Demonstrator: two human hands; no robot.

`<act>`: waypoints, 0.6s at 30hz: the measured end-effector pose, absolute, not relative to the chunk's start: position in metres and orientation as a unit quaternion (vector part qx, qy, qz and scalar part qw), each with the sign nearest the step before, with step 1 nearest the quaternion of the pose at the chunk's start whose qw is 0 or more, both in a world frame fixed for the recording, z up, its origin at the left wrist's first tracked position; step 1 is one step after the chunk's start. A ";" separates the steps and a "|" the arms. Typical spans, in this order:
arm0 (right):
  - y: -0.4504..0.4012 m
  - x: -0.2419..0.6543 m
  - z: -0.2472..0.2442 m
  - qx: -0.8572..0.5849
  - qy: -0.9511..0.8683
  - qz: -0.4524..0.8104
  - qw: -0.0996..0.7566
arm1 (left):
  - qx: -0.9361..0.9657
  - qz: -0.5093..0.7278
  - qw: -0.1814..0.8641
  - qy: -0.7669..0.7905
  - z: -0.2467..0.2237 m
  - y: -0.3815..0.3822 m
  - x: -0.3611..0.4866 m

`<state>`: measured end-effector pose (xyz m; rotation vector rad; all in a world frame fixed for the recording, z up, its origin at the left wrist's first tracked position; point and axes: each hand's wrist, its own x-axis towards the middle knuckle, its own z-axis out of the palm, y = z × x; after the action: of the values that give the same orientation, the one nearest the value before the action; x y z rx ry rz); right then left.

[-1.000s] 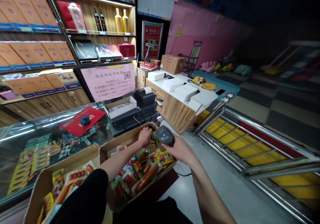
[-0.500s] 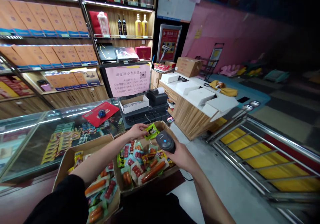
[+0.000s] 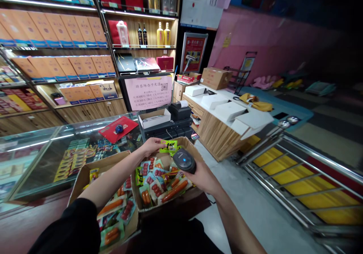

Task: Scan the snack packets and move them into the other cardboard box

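Pinched in my left hand (image 3: 153, 146) is a small green snack packet (image 3: 169, 147), held above the far side of a cardboard box (image 3: 137, 193). My right hand (image 3: 202, 176) is wrapped round a dark barcode scanner (image 3: 184, 160) with a lit blue spot on top. The scanner's head is close beside the packet and hides part of the box behind it. Inside this box lie several sealed sausage packs (image 3: 175, 191) and other small packets. A second cardboard box (image 3: 78, 188) with more sausage packs (image 3: 112, 235) stands to the left, partly covered by my left forearm.
A glass display counter (image 3: 34, 167) runs along the left, with a red envelope-like sheet (image 3: 119, 128) on top. Beyond the boxes stand a white tray (image 3: 154, 118), a receipt printer (image 3: 180, 111) and a screen (image 3: 149, 92). At right is a metal railing (image 3: 295, 186).
The green packet has turned flatter and moved slightly left with my left hand. The scanner has shifted a little left. The view has shifted slightly.
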<state>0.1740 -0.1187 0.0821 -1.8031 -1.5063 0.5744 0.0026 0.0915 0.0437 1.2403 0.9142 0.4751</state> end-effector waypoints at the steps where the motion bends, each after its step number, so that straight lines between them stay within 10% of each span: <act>1: -0.120 0.174 0.083 -0.697 -0.581 0.231 0.351 | 0.553 0.213 0.694 0.408 0.045 0.091 0.002; 18: -0.108 0.181 0.081 -0.731 -0.583 0.216 0.282 | 0.537 0.265 0.675 0.430 0.050 0.080 -0.064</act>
<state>0.1809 -0.1075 0.0814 -1.9581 -1.5609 0.5784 -0.0644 0.0800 0.0502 1.2083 0.9674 0.5959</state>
